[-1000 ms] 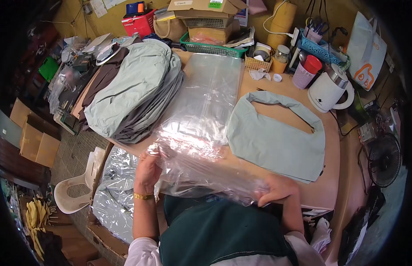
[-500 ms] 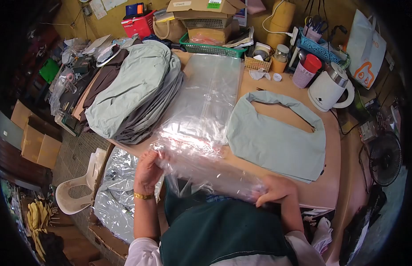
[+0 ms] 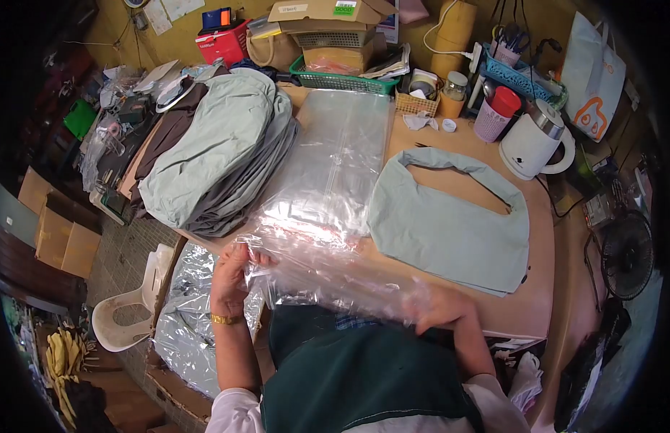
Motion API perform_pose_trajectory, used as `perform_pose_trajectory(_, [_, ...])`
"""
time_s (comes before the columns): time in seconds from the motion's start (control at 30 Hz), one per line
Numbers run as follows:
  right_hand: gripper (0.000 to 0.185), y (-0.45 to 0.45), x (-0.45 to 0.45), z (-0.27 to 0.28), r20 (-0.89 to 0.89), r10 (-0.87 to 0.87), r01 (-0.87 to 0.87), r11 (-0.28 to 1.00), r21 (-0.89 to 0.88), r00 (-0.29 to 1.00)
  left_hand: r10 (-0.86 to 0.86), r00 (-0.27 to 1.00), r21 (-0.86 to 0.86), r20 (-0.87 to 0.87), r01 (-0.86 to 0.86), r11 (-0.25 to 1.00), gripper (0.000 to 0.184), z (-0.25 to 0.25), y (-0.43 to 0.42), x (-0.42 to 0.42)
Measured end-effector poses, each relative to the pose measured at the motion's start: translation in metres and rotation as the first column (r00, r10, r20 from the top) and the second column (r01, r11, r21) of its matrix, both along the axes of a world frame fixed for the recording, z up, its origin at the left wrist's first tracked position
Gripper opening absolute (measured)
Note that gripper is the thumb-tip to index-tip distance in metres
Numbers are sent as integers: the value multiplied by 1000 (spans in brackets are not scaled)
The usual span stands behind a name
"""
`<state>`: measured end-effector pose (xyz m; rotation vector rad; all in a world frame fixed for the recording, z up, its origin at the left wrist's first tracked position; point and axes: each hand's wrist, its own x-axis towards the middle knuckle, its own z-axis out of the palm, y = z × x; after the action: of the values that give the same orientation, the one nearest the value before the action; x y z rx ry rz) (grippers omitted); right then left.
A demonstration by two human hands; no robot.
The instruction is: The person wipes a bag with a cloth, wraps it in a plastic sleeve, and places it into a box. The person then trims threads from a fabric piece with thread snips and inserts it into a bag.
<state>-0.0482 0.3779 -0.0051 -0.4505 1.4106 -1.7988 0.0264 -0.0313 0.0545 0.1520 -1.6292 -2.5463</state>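
Observation:
A clear plastic bag point(image 3: 335, 278) is stretched between my two hands at the table's front edge. My left hand point(image 3: 232, 274), with a gold watch on the wrist, pinches its left end. At the right end my right hand point(image 3: 441, 307) is closed on the plastic. Behind it lies a stack of flat clear plastic bags point(image 3: 342, 137). To the right, a pale green fabric bag point(image 3: 450, 224) with a looped strap lies flat on the table. A pile of pale green and grey fabric bags point(image 3: 212, 144) is at the left.
The tan table point(image 3: 414, 133) bears a white kettle point(image 3: 533, 144), a pink cup point(image 3: 490, 123) and a green basket point(image 3: 342, 81) along the back. A black fan point(image 3: 627, 256) stands at the right. At the left are a white chair point(image 3: 125, 317) and a box of plastic-wrapped items point(image 3: 183, 339).
The held plastic has risen slightly off my lap and its lower edge has drawn up. My left hand has shifted a little left, and my right hand has moved slightly.

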Motion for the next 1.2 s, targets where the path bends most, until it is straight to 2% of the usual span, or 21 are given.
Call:
perform_pose_trajectory(0.17, [37,11,10,-15,-8,-232,230,969,-92,973,-147,988,408,-37,149,901,27,15,-1,3])
perform_pose_trajectory(0.2, [37,10,10,-15,-6,-257,255,962,-101,967,-385,916,52,-109,392,918,22,16,3,3])
perform_pose_trajectory(0.23, [41,-6,8,7,248,-549,602,742,-296,798,-612,786,-317,-85,561,765,18,17,7,2])
perform_pose_trajectory(0.3, [45,-11,-1,10,529,-679,859,364,-361,510,-787,616,-633,29,621,463,14,12,3,0])
perform_pose_trajectory(0.33, [46,-7,-12,-3,459,-348,575,437,-691,817,-745,660,-550,97,659,513,14,-2,-6,4])
perform_pose_trajectory(0.4, [48,-4,-11,-12,227,12,209,342,-916,974,-700,694,-460,171,684,566,17,-20,-17,9])
perform_pose_trajectory(0.43, [46,-7,1,-6,338,248,213,423,-881,908,-377,924,-260,59,379,888,17,-24,-19,10])
perform_pose_trajectory(0.47, [43,-8,2,-8,332,321,49,650,-758,887,-180,982,-134,53,186,973,18,-26,-20,12])
perform_pose_trajectory(0.57, [36,-16,-4,-10,189,447,-422,892,-159,874,394,914,241,94,-405,882,28,26,13,-1])
perform_pose_trajectory(0.6, [31,-32,0,-2,-215,504,-524,851,-42,836,394,914,241,92,-405,882,28,23,11,-2])
perform_pose_trajectory(0.63, [29,-28,3,-7,-400,524,-560,828,33,752,65,993,508,-98,-6,861,36,15,7,-1])
perform_pose_trajectory(0.67, [27,-25,5,-13,-567,519,-568,816,105,640,-206,909,643,-362,404,651,45,5,2,0])
perform_pose_trajectory(0.7, [22,5,7,-41,-251,314,-386,860,-333,916,-230,902,672,-364,426,607,57,-7,-12,9])
perform_pose_trajectory(0.73, [20,11,6,-40,-42,144,-144,829,-540,989,15,1000,294,-22,-8,956,63,24,8,19])
perform_pose_trajectory(0.77, [20,16,5,-39,148,3,102,712,-695,989,-186,983,134,2,184,974,63,18,1,25])
perform_pose_trajectory(0.87, [30,9,-2,0,58,-143,134,608,-783,988,-794,602,-34,83,798,602,70,-19,-24,13])
perform_pose_trajectory(1.07, [57,38,5,-9,-129,1,-103,601,-793,992,-707,590,-89,390,788,609,49,-15,-37,10])
perform_pose_trajectory(1.1, [56,82,12,-59,-9,-365,306,794,-525,931,-749,559,-134,354,823,551,47,-21,-44,8])
perform_pose_trajectory(1.13, [55,72,12,-26,35,-436,411,814,-412,899,-790,522,-180,320,853,491,44,-24,-47,7])
perform_pose_trajectory(1.17, [57,60,11,10,79,-503,502,816,-287,861,-721,689,-147,76,723,675,43,-20,-40,13])
perform_pose_trajectory(1.2, [61,48,10,46,120,-563,576,802,-160,817,-723,686,-147,77,725,673,43,-8,-34,8])
